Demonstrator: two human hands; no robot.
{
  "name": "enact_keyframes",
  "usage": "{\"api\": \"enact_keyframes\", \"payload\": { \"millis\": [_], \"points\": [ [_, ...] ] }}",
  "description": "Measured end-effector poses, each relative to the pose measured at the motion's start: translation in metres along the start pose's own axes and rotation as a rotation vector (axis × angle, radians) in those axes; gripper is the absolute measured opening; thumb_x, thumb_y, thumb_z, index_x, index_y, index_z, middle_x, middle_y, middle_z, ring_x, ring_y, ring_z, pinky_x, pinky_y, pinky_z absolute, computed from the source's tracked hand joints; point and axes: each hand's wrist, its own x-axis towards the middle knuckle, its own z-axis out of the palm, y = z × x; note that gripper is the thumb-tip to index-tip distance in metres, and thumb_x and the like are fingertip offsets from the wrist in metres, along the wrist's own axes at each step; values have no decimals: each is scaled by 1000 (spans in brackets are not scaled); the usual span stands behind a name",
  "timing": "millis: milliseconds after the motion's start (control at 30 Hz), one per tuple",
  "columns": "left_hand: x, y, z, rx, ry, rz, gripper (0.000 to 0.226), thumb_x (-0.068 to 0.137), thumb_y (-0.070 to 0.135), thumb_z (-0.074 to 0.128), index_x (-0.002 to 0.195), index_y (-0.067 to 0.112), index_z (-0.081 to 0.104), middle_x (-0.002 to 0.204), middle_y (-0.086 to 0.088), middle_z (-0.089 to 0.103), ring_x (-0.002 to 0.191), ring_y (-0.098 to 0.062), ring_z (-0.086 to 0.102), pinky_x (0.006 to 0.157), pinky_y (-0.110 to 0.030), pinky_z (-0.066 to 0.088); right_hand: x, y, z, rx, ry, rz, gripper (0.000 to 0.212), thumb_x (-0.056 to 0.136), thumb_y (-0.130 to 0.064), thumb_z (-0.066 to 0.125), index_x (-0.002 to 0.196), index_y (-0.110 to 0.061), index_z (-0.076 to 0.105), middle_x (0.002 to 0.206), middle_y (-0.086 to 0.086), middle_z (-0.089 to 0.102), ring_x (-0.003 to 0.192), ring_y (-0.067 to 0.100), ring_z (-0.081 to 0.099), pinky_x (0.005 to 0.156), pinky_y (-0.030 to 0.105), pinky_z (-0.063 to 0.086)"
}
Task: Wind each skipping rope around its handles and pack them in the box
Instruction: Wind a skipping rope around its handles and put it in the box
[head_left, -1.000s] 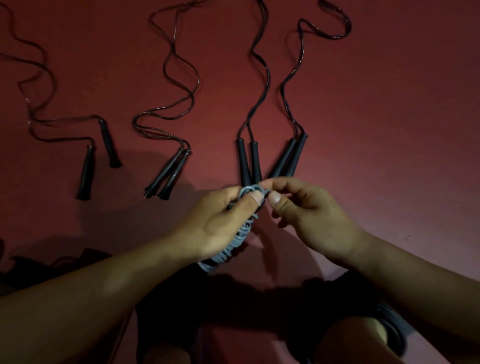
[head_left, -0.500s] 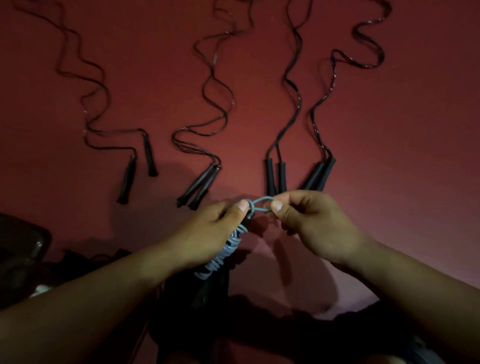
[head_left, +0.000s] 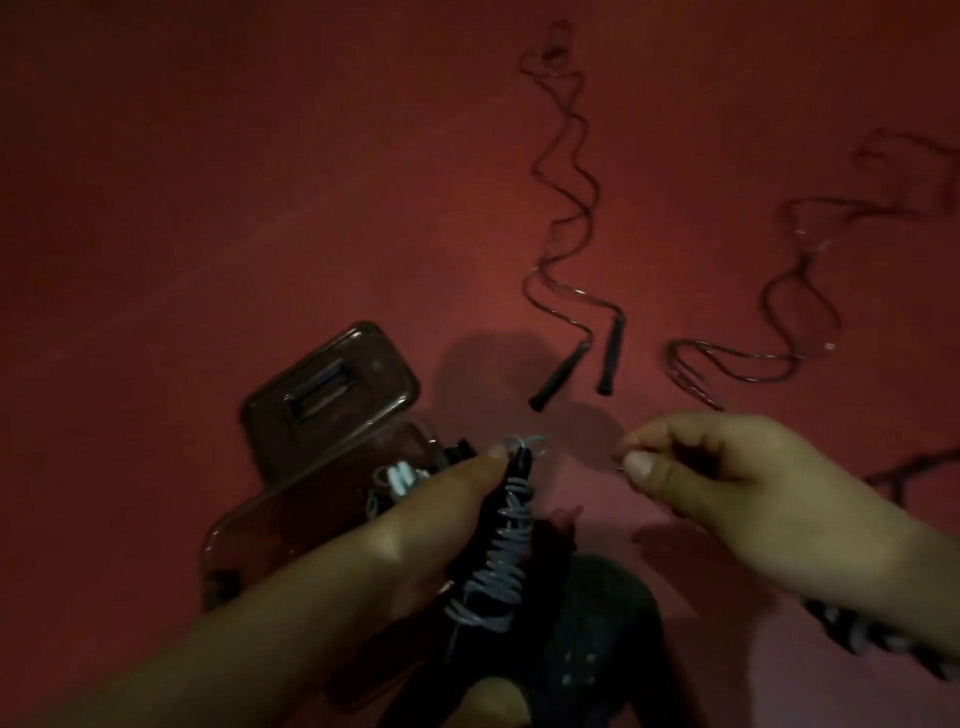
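Covering the whole view, a red floor (head_left: 260, 156) is being used as the work surface. Since half a second ago the view has been swung leftward, and the box (head_left: 291, 499), previously only a dark edge at the left, is now being shown in full just beside the left hand (head_left: 415, 525); its hinged lid (head_left: 327, 400) is being held open and tilted back. Pale rope coils and white handle ends (head_left: 400, 475) are lying inside it, so earlier ropes are judged as packed. Two unwound ropes are left lying on the floor: a near rope (head_left: 566, 249) with its black handles apart, and a far rope (head_left: 800, 291) partly cut off at the right edge. The wound rope (head_left: 506, 551), grey cord coiled around black handles, is being gripped by the left hand, thumb pressed at the top loop. The right hand (head_left: 727, 483), now drawn apart from the bundle, is being kept with thumb and forefinger pinched together; what is pinched is too blurred to be told. Tucking is judged as nearly finished, with boxing to follow.
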Motion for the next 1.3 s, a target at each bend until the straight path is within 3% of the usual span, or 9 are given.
{"api": "enact_keyframes", "payload": {
  "millis": [100,267,433,600,767,900,1000,1133,1300],
  "points": [
    [4,-12,-19,-188,36,-123,47,96,50,49,86,8,66,71,-11,67,60,-25,63,59,-31,51,27,-19,29,-73,-82,-38,15,85,-43,61,85,-31,70,79,-18,70,70,-2,63,66,19,49],
    [17,-23,-46,-418,168,-177,56,96,56,48,104,4,68,76,-13,66,60,-26,62,54,-31,52,59,-9,99,27,-83,79,12,88,-31,64,81,-25,71,69,-4,69,60,4,59,63,30,51],
    [17,-25,-101,-462,255,-160,62,98,55,41,72,7,70,62,-11,63,47,-23,60,50,-25,51,70,2,158,111,-152,113,10,92,-24,60,87,-21,68,61,-14,63,56,0,55,59,22,46],
    [15,-44,-155,-364,376,-173,55,93,57,51,110,9,73,103,-15,75,95,-33,72,93,-48,54,72,7,175,91,-99,108,11,91,-24,61,83,-23,69,58,-15,60,51,-2,49,52,14,40],
    [26,-60,-160,-278,388,-176,44,102,44,40,106,12,71,82,-6,77,75,-23,71,62,-29,51,76,8,177,147,-102,145,11,91,-22,62,83,-24,70,55,-11,58,50,4,48,50,21,41],
    [24,-59,-140,114,539,90,27,96,34,58,120,23,65,115,4,69,100,-12,65,85,-25,48,79,9,177,190,-134,168,13,91,-18,62,83,-22,71,62,0,64,54,7,52,52,24,44],
    [19,-55,-124,274,519,311,14,92,30,65,106,32,66,104,14,69,93,-5,65,83,-25,52,78,7,165,257,-173,211,15,92,-10,60,84,-18,70,69,10,67,54,10,53,52,22,43],
    [26,-40,-89,302,409,546,6,87,34,70,93,33,69,83,10,71,70,-6,62,71,-31,52,65,13,118,114,-157,187,15,91,-9,61,80,-15,69,65,0,66,53,4,51,54,20,42],
    [40,-8,-16,334,133,683,25,73,53,63,92,37,68,76,12,69,69,-1,59,70,-21,49,36,18,35,103,19,292,11,93,-12,61,86,-11,69,65,0,64,48,6,49,47,18,41]
  ]
}}
